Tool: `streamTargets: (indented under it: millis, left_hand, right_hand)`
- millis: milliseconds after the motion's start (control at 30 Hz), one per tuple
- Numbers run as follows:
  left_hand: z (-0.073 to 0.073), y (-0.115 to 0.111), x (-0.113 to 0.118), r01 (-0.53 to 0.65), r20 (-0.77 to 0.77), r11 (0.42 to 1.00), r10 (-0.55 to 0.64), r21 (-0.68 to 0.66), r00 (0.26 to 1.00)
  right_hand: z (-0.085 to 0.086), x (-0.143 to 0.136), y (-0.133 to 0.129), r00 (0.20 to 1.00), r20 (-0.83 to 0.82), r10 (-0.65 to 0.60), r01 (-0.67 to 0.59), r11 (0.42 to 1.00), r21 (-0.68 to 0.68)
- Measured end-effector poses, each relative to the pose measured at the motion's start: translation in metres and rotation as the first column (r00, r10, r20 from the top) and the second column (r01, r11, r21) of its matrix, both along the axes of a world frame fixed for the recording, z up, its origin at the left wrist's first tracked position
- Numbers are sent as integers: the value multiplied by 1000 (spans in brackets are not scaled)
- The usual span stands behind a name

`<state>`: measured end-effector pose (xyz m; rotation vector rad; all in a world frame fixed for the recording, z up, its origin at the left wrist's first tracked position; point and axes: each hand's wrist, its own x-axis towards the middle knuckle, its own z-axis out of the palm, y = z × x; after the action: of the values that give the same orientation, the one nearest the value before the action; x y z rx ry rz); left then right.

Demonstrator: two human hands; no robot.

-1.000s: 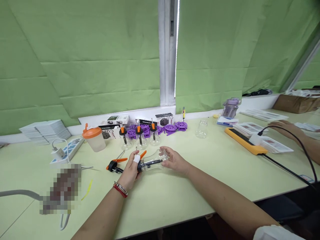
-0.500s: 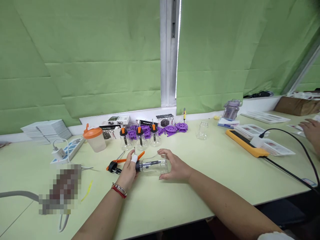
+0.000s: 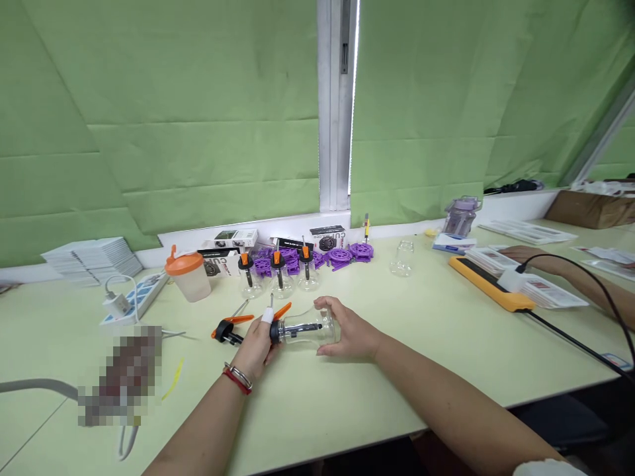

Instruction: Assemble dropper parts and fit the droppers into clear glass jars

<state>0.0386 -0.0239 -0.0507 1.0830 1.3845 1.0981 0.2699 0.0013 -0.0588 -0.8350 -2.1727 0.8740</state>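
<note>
A clear glass bottle (image 3: 302, 332) lies on its side in the air between my hands, its neck to the left. My right hand (image 3: 350, 330) wraps round its base. My left hand (image 3: 258, 340) grips the black and orange pump top (image 3: 275, 330), whose dark tube reaches inside the bottle. Another black and orange pump top (image 3: 225, 330) lies on the table just left of my left hand. Three capped bottles (image 3: 278, 281) stand upright behind. Farther right is an uncapped glass bottle (image 3: 401, 259).
Purple plastic parts (image 3: 342, 256) and small boxes line the wall. An orange-lidded cup (image 3: 191, 274) and white power strip are left. At right are a yellow power strip (image 3: 489, 284), a cable, paper stacks and another person's arm (image 3: 575, 271).
The bottle and my left hand have shifted slightly right. The other person's hand has moved left, onto the paper stack behind the yellow power strip.
</note>
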Motion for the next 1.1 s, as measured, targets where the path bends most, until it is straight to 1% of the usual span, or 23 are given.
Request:
streamTargets:
  millis: [133,233,367,433,500,600,667,733,900,1033,1100]
  left_hand:
    - [3,-2,1,-37,-72,999,36,-9,997]
    - [4,-2,3,-56,-93,998,53,-28,994]
    - [2,-1,4,-53,-83,998,50,-34,995]
    - [1,0,4,-29,-64,999,26,-31,998]
    - [-1,0,4,-6,-46,1000,4,-29,999]
    - [-1,1,3,-18,-28,999,17,-35,999]
    - [0,2,2,-40,-26,998,39,-39,999]
    - [1,1,3,-48,-25,998,47,-35,999]
    - [4,0,5,-89,-10,996,88,-31,996]
    - [6,-2,6,-113,-19,992,112,-47,993]
    - [7,-2,6,-109,-27,993,108,-45,994]
  right_hand:
    - [1,2,-1,1000,9,-4,5,994,-110]
    - [0,1,-1,1000,9,0,1,987,-159]
    - [-6,-5,2,994,-108,19,-38,984,-174]
    - [-9,-8,4,986,-164,12,-49,974,-222]
    - [-9,-8,6,977,-211,20,-86,948,-308]
    - [-6,-2,9,953,-291,82,-202,888,-413]
    - [-5,2,11,928,-355,115,-273,858,-436]
    - [-3,5,12,910,-398,114,-301,843,-446]
    - [-3,3,11,903,-427,47,-288,804,-520]
    - [-7,0,12,932,-363,-7,-217,790,-573]
    - [-9,-1,13,944,-329,-27,-179,796,-578]
